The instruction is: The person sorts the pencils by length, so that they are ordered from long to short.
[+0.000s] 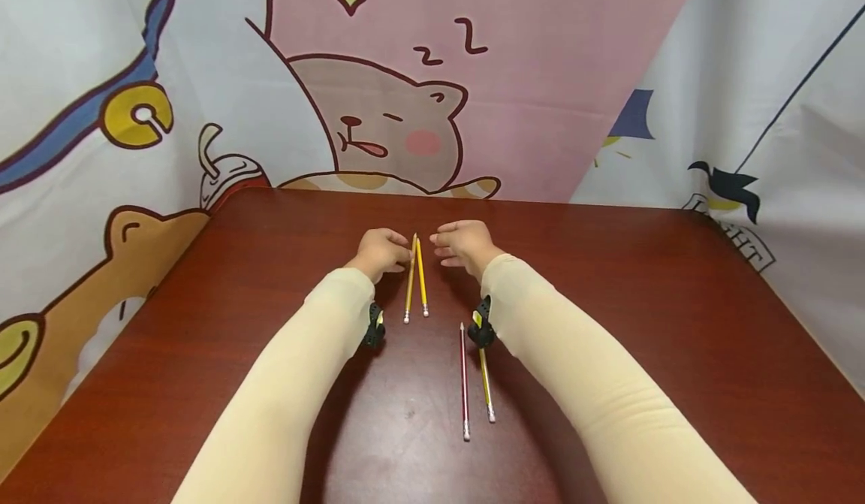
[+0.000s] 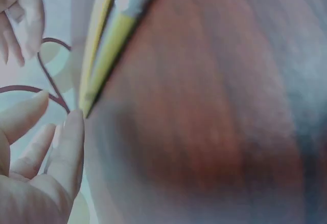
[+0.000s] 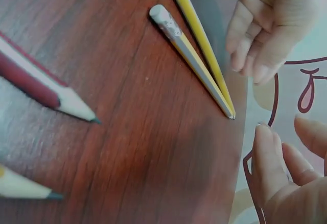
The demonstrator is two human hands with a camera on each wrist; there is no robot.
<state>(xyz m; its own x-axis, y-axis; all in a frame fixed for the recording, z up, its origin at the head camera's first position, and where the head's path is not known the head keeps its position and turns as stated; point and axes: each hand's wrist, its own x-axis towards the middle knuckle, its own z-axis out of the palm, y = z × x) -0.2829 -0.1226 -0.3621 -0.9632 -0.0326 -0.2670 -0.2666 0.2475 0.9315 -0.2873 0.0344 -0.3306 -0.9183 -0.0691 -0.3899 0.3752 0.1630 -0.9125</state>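
Note:
Two yellow pencils lie with their points together on the table, eraser ends toward me: the left pencil (image 1: 408, 288) and the right pencil (image 1: 422, 282). My left hand (image 1: 384, 252) is just left of their points, its fingers relaxed and holding nothing; in the left wrist view a fingertip (image 2: 76, 119) overlaps the points. On the other side, my right hand (image 1: 466, 245) hovers with loosely bent fingers and an empty palm. The right wrist view shows both hands (image 3: 273, 24) beyond the pencil points, the left pencil's side (image 3: 202, 75) striped yellow and grey.
Nearer me lie a dark red pencil (image 1: 464, 384) with a white stripe and a yellow striped pencil (image 1: 486, 387), whose front half is hidden under the right wrist camera (image 1: 481, 327). The brown table (image 1: 236, 324) ends at a printed cloth (image 1: 527, 113) behind and at both sides.

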